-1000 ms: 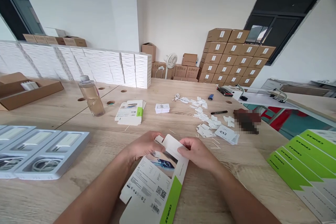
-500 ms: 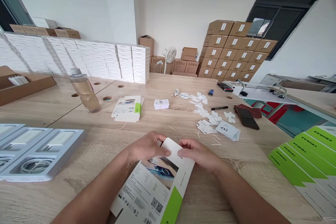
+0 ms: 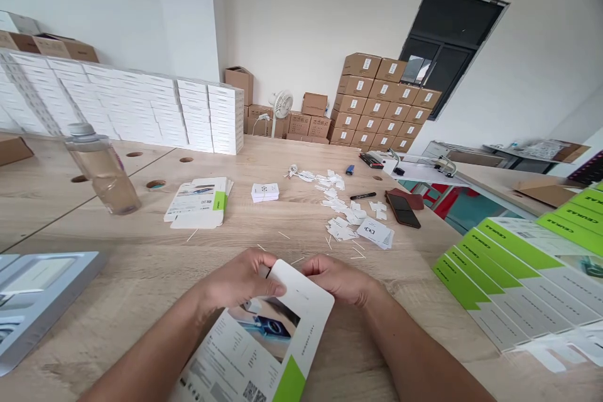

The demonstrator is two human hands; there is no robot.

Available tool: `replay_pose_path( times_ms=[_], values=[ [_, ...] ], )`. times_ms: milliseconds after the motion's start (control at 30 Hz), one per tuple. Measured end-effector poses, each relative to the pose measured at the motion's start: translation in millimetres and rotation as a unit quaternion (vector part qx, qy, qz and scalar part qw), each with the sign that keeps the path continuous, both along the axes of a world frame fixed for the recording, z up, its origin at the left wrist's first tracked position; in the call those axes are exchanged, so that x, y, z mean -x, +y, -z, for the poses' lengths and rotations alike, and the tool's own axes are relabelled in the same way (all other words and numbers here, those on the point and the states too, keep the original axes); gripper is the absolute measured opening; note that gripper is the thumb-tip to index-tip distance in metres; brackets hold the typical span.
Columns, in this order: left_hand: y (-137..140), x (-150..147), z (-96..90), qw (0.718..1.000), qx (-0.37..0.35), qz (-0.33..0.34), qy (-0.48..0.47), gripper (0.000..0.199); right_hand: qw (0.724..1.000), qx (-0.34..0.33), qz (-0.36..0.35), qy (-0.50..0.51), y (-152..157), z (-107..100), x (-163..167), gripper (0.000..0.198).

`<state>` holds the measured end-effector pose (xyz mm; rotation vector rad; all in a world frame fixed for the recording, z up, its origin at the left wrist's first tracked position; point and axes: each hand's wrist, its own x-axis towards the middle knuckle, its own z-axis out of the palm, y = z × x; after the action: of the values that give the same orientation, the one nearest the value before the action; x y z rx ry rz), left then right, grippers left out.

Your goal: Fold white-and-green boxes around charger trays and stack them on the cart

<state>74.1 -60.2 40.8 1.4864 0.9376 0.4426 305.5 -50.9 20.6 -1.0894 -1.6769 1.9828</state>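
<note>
1. The left hand (image 3: 240,279) and the right hand (image 3: 336,279) are both pinching the far end of a flat printed carton (image 3: 268,333), which is lying on the wooden table (image 3: 141,276) just in front of the person
2. The left thumb is pressing on top of the white hang-tab flap and the fingers are curling under it; the right fingers are closing over the flap's other corner, so both hands are gripping the carton
3. The carton is looking like thin, light card: stiff along its panels, bending readily at the scored folds, and likely to crease or tear at the tab if pulled hard
4. Its glossy print is probably a little slippery, so the folded edges and flap corners are seeming the best places to take hold of it, not the flat faces
5. A row of flat green-and-white cartons (image 3: 509,264) is lying to the right, and another small stack of folded cartons (image 3: 198,201) is lying farther back
6. A clear bottle (image 3: 103,169) is standing to the left, a grey tray (image 3: 42,289) is sitting at the near left edge, and loose white paper tags (image 3: 343,213) are lying scattered beyond the hands
</note>
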Motion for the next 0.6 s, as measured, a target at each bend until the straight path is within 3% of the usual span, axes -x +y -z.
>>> replay_pose_path(
  times_ms=[133,200,333,500,600],
  values=[
    [2,-1,3.6,1.000,0.002,-0.008,-0.002,0.036,0.996,-0.075,-0.009,-0.052,1,-3,-4,0.026],
    [3,-1,4.6,1.000,0.003,-0.008,-0.005,0.037,0.979,-0.160,0.002,-0.123,4,-1,-5,0.025],
    [5,0,6.5,1.000,0.018,-0.021,-0.013,0.041,0.888,-0.343,0.118,-0.282,18,6,-14,0.032],
    [9,1,13.3,0.999,0.008,-0.052,-0.003,0.043,0.776,-0.430,0.263,-0.380,44,11,-42,0.026],
    [10,2,17.3,0.997,-0.031,-0.075,-0.010,0.055,0.722,-0.440,0.308,-0.436,58,18,-54,0.030]
  ],
)
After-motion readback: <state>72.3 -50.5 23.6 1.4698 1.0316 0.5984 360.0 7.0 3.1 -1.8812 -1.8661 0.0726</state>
